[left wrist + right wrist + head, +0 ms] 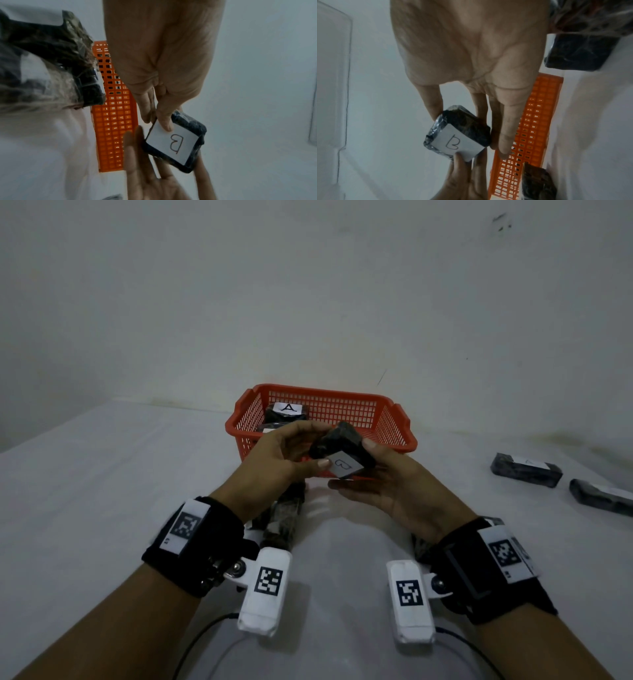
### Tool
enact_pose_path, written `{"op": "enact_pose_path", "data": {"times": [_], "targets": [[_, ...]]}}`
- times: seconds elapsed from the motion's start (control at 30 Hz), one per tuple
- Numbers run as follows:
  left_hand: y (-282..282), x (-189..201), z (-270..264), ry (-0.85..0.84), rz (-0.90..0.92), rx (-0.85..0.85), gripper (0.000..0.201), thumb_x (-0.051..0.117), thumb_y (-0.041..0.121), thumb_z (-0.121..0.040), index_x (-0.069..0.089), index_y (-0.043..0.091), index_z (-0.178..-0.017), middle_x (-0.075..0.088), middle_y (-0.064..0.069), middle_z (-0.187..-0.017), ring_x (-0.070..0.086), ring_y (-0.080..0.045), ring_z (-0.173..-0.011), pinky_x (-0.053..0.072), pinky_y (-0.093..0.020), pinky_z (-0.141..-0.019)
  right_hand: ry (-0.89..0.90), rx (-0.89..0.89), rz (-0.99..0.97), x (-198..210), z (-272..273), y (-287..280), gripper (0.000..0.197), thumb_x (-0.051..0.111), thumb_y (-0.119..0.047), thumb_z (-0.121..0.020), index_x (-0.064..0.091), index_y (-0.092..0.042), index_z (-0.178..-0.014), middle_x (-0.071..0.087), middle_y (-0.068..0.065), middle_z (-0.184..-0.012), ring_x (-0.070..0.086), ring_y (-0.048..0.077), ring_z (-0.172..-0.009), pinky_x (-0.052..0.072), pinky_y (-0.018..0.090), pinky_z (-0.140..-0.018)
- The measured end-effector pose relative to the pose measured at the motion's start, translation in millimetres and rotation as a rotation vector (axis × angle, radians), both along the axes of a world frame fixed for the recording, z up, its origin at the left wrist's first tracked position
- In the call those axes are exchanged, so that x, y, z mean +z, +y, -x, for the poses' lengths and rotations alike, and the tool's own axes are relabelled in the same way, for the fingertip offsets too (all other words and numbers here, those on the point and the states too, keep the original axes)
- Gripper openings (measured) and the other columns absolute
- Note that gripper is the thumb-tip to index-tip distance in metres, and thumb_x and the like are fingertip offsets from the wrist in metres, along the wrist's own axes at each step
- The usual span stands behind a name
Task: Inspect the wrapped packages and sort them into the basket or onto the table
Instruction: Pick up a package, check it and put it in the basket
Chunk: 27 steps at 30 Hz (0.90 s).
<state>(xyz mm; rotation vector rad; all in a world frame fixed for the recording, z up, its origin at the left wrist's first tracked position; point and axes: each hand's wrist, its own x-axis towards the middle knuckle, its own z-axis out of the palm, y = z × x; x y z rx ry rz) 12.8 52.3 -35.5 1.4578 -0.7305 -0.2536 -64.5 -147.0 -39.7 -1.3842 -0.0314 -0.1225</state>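
A black wrapped package [342, 451] with a white label marked "B" [173, 143] hangs in the air just in front of the orange basket [342, 393]. My left hand [320, 445] grips its left end, thumb on the label and fingers curled over the top. On the other side my right hand [351, 463] pinches it, thumb on the upper right edge and fingers stretched underneath. In the right wrist view the label [453, 144] faces the camera. Inside the basket lies a package labelled "A" [287, 409], with another partly hidden behind my left hand.
Two black packages [525, 469] [599, 496] lie on the white table [102, 491] at the right. Another long package [286, 511] sits under my left hand in front of the basket, and one [419, 542] lies under my right wrist. A wall stands behind the basket.
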Motion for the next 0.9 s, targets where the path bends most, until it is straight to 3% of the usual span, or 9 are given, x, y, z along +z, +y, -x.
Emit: {"op": "enact_pose_path", "data": {"times": [0.13, 0.2, 0.37, 0.47, 0.57, 0.73, 0.9], "targets": [[-1.6, -0.8, 0.6, -0.009, -0.053, -0.078, 0.048, 0.076, 0.014, -0.089, 0.059, 0.017, -0.135, 0.071, -0.001, -0.13, 0.069, -0.015, -0.12, 0.057, -0.034, -0.101, -0.099, -0.069, 0.102, -0.9, -3.0, -2.2, 0.045, 0.068, -0.032, -0.087, 0.073, -0.004, -0.122, 0.077, 0.016, -0.117, 0.073, 0.031, -0.114, 0.059, 0.041, -0.1], [-3.9, 0.0, 2.8, 0.026, -0.067, -0.111, 0.044, 0.071, 0.023, -0.094, 0.061, 0.018, -0.136, 0.071, -0.001, -0.13, 0.069, -0.017, -0.121, 0.055, -0.038, -0.104, -0.135, -0.1, 0.171, -4.4, -4.4, -4.7, 0.046, 0.072, -0.032, -0.086, 0.074, -0.006, -0.123, 0.078, 0.012, -0.116, 0.074, 0.027, -0.114, 0.058, 0.042, -0.1], [-6.2, -1.6, 2.8, -0.04, -0.056, 0.06, 0.029, 0.066, 0.018, -0.097, 0.07, 0.011, -0.125, 0.077, -0.002, -0.117, 0.074, -0.016, -0.108, 0.059, -0.038, -0.098, -0.121, -0.053, 0.203, -7.1, -4.3, -3.1, 0.046, 0.076, -0.036, -0.079, 0.076, -0.012, -0.118, 0.078, 0.01, -0.116, 0.074, 0.026, -0.114, 0.057, 0.041, -0.101], [-4.9, -1.2, 1.9, 0.007, -0.023, 0.041, 0.03, 0.066, 0.017, -0.096, 0.069, 0.009, -0.125, 0.077, -0.003, -0.117, 0.074, -0.018, -0.11, 0.06, -0.034, -0.095, -0.132, -0.063, 0.184, -7.9, -5.3, -2.7, 0.042, 0.078, -0.031, -0.078, 0.076, -0.011, -0.116, 0.079, 0.01, -0.115, 0.073, 0.028, -0.114, 0.058, 0.037, -0.098], [-4.2, -0.6, 1.6, 0.052, -0.022, -0.016, 0.04, 0.07, 0.026, -0.09, 0.068, 0.011, -0.127, 0.075, -0.005, -0.121, 0.072, -0.02, -0.114, 0.056, -0.039, -0.1, -0.165, -0.102, 0.201, -8.0, -3.5, -4.9, 0.037, 0.079, -0.024, -0.081, 0.077, -0.012, -0.116, 0.079, 0.01, -0.115, 0.074, 0.027, -0.114, 0.056, 0.04, -0.103], [-3.2, 1.4, 3.1, -0.004, -0.042, 0.044, 0.026, 0.07, 0.017, -0.093, 0.07, 0.016, -0.119, 0.079, -0.003, -0.112, 0.075, -0.017, -0.106, 0.06, -0.03, -0.092, -0.169, -0.072, 0.229, -7.7, -3.2, -7.1, 0.044, 0.081, -0.024, -0.079, 0.075, -0.013, -0.122, 0.078, 0.011, -0.118, 0.073, 0.027, -0.116, 0.053, 0.047, -0.109], [-0.9, 2.8, 2.6, 0.043, -0.025, -0.013, 0.052, 0.076, 0.033, -0.079, 0.065, 0.019, -0.128, 0.076, -0.002, -0.119, 0.074, -0.017, -0.111, 0.059, -0.034, -0.096, -0.168, -0.062, 0.173, -5.5, -1.9, -6.6, 0.042, 0.078, -0.02, -0.083, 0.074, -0.007, -0.122, 0.078, 0.013, -0.118, 0.073, 0.028, -0.116, 0.053, 0.045, -0.109]]}}
